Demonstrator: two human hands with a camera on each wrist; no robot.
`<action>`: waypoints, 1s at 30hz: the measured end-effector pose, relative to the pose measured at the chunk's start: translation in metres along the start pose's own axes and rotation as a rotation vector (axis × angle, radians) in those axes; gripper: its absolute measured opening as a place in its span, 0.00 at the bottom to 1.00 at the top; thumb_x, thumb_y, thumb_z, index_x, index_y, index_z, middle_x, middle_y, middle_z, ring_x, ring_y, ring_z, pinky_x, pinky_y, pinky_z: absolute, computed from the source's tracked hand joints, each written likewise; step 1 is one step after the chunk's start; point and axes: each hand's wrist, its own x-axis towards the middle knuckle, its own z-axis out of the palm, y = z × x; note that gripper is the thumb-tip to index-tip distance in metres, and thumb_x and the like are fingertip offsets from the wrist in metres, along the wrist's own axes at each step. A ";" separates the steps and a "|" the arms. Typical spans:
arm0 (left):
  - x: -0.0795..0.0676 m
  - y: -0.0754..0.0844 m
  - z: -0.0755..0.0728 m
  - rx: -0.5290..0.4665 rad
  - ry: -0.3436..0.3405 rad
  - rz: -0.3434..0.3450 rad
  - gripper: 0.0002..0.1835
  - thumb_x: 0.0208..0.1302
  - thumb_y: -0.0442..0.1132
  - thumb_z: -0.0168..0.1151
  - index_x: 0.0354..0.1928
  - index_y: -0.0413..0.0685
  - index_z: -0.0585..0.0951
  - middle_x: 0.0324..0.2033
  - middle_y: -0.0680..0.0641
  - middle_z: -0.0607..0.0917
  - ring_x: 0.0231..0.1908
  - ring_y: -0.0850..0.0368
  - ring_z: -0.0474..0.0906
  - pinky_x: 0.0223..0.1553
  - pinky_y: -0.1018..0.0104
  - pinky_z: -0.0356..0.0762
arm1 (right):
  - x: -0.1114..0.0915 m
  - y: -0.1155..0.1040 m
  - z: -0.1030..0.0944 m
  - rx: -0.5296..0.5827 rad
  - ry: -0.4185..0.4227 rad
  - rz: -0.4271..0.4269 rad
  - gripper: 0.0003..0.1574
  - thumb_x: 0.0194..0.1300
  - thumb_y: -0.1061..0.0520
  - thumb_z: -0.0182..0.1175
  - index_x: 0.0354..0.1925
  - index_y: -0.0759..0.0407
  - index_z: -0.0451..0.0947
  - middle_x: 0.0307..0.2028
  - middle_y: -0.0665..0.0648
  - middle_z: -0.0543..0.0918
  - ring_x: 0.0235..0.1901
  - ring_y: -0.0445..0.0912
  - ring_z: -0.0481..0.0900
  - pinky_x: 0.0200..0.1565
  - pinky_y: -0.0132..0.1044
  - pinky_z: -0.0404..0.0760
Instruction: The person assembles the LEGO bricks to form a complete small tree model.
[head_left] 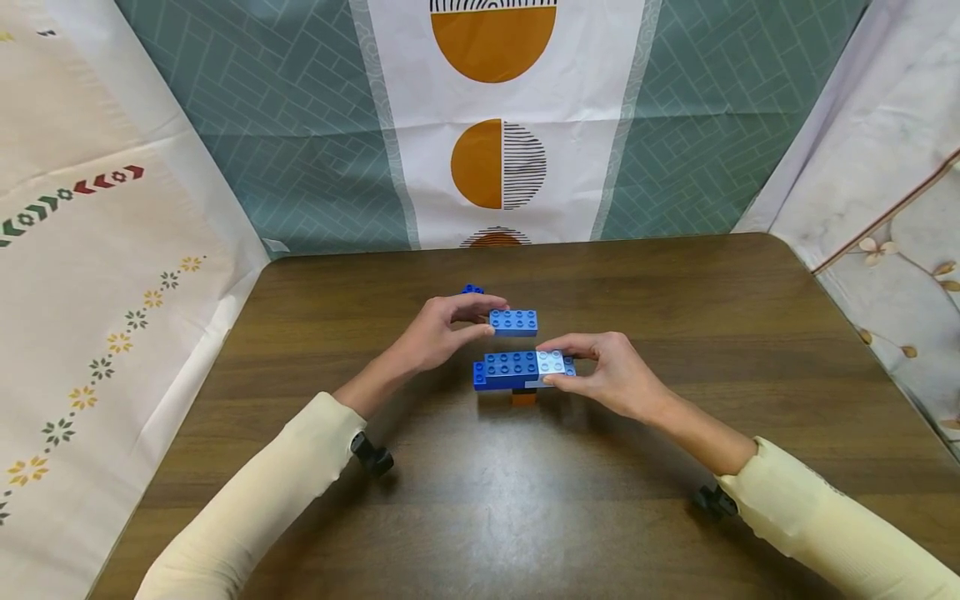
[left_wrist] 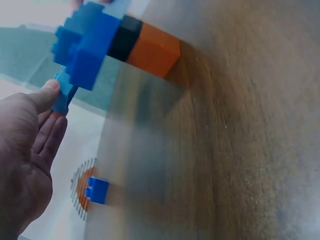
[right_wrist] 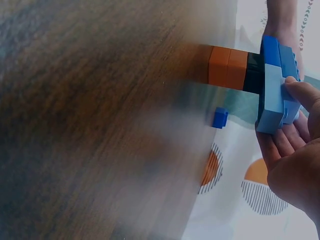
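A blue 2x4 toy brick is pinched by its left end between thumb and fingers of my left hand, just beyond a built stack. That stack has an orange foot, a black brick above it and a wide top of dark and lighter blue bricks. At the right end of this top, my right hand grips a pale blue brick, thumb on the near side and fingers behind. The left wrist view shows the left thumb on the held brick, partly behind the stack.
A small dark blue brick lies farther back on the brown wooden table, behind the left hand. Patterned cloth hangs along the table's back edge, with light cloths at both sides.
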 end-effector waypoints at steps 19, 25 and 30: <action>-0.033 0.041 -0.001 -0.097 -0.034 0.075 0.22 0.72 0.31 0.69 0.67 0.43 0.82 0.62 0.49 0.86 0.58 0.54 0.84 0.63 0.56 0.80 | 0.002 0.002 -0.001 -0.016 -0.023 0.001 0.30 0.62 0.60 0.79 0.61 0.64 0.84 0.57 0.62 0.87 0.52 0.55 0.86 0.60 0.60 0.83; -0.036 0.043 0.005 -0.092 -0.031 0.076 0.22 0.72 0.31 0.70 0.66 0.44 0.82 0.61 0.50 0.86 0.57 0.56 0.84 0.63 0.58 0.80 | 0.003 0.000 0.000 -0.009 -0.023 0.008 0.31 0.62 0.59 0.80 0.61 0.67 0.83 0.56 0.63 0.87 0.53 0.55 0.86 0.59 0.55 0.84; -0.039 0.044 0.011 -0.100 -0.032 0.070 0.22 0.72 0.32 0.70 0.66 0.44 0.83 0.61 0.50 0.86 0.57 0.56 0.84 0.63 0.58 0.80 | 0.004 -0.002 0.002 -0.014 -0.013 0.014 0.32 0.63 0.59 0.79 0.61 0.69 0.83 0.56 0.64 0.87 0.52 0.54 0.87 0.57 0.51 0.86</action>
